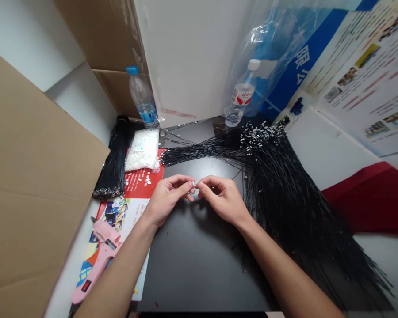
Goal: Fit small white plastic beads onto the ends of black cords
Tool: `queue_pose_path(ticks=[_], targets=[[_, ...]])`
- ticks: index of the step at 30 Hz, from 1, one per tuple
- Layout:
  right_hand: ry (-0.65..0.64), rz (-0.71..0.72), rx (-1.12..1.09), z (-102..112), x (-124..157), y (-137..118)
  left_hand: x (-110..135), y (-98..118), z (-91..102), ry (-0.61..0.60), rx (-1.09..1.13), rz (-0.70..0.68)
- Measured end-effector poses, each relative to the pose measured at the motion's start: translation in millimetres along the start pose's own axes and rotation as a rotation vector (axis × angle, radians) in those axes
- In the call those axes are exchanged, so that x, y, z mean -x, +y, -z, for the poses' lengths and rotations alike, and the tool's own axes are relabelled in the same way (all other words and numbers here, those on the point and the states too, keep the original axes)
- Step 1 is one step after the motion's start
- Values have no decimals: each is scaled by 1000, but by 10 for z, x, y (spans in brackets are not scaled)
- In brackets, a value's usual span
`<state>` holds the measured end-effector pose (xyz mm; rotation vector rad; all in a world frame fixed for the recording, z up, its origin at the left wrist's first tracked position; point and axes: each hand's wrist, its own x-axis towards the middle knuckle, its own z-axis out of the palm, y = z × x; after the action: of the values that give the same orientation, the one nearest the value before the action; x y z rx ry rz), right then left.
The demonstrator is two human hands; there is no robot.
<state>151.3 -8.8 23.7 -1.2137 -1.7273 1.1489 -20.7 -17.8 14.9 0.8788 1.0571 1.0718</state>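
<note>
- Over the middle of the black desk, left hand and right hand curl inward, fingertips pinching a tiny white plastic connector between them
- Toward the desk's right edge, a spread of thin black wires lies just beside the right hand
- Near the left edge, a pink hot glue gun rests on a colourful printed sheet

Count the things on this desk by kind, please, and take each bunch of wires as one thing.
Plastic water bottles: 2
Bundles of black wires: 2
Bag of small white parts: 1
Pink hot glue gun: 1
Total: 6
</note>
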Motion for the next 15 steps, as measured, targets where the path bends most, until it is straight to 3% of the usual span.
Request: queue_pose_path(ticks=[15], targets=[[22,-30,-8,-54,-7,101,-1,-18,-10,10,-35,-53]])
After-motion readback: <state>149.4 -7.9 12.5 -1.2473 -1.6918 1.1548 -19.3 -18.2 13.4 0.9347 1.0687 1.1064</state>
